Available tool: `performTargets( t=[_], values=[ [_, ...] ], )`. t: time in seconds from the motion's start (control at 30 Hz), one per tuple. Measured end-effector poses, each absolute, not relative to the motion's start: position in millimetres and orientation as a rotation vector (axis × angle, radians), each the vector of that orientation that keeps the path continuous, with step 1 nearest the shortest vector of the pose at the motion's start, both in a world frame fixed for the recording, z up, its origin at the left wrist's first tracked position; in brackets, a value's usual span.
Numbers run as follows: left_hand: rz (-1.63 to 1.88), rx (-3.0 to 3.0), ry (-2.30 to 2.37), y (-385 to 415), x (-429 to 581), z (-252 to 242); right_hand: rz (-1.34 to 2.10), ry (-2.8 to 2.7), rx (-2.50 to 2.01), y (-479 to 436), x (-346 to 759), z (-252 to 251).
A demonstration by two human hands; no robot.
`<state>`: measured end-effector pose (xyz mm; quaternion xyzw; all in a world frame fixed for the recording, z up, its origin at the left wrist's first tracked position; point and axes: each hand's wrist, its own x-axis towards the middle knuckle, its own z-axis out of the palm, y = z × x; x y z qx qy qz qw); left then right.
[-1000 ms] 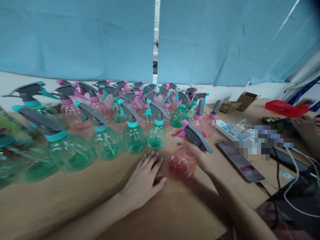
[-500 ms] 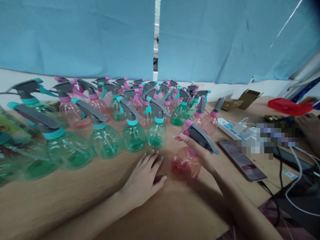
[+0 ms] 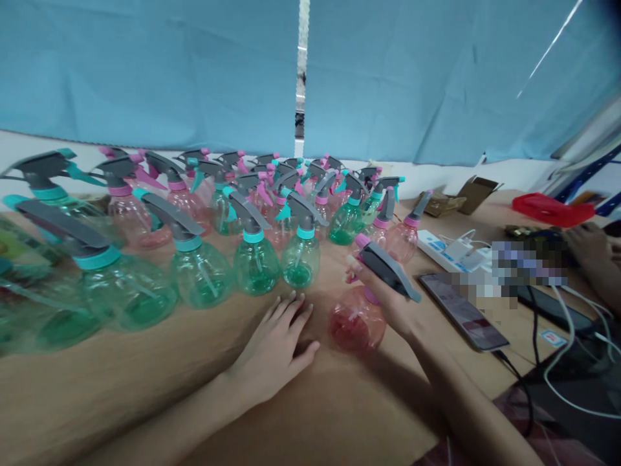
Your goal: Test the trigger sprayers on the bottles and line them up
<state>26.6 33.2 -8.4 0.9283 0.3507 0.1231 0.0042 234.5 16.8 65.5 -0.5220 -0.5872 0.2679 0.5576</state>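
My right hand [image 3: 388, 304] is wrapped round the neck of a pink spray bottle [image 3: 358, 320], with its fingers on the grey trigger head [image 3: 387, 269]. The bottle stands on the brown table [image 3: 145, 382], slightly tilted. My left hand [image 3: 276, 349] lies flat on the table just left of that bottle, fingers stretched out and holding nothing. Close behind my left hand stand two green spray bottles [image 3: 255, 262] with grey triggers and teal collars.
Several green and pink spray bottles [image 3: 194, 213] crowd the table's left and back. A phone [image 3: 463, 310], a white power strip [image 3: 451, 252] and cables lie at the right. Another person's hand [image 3: 589, 246] rests far right near a red tray [image 3: 553, 208]. A blue curtain [image 3: 194, 71] hangs behind.
My right hand has shifted the pink bottle's trigger head a little and its fingers have curled closer round it. My left hand has stayed flat in place.
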Motion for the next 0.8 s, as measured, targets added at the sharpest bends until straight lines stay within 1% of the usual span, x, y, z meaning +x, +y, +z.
performTargets(
  t=[0.43,0.63,0.8],
  values=[
    [0.451,2.887,1.069,33.2,25.8,-7.9,0.657,-1.375,-1.157,16.0,231.8,73.1],
    [0.422,2.903,1.074,33.2,25.9,-7.6,0.669,-1.394,-1.156,13.3,228.0,83.9],
    [0.427,2.89,1.078,33.6,26.2,-7.5,0.66,-1.408,-1.12,14.8,229.3,80.1]
  ],
)
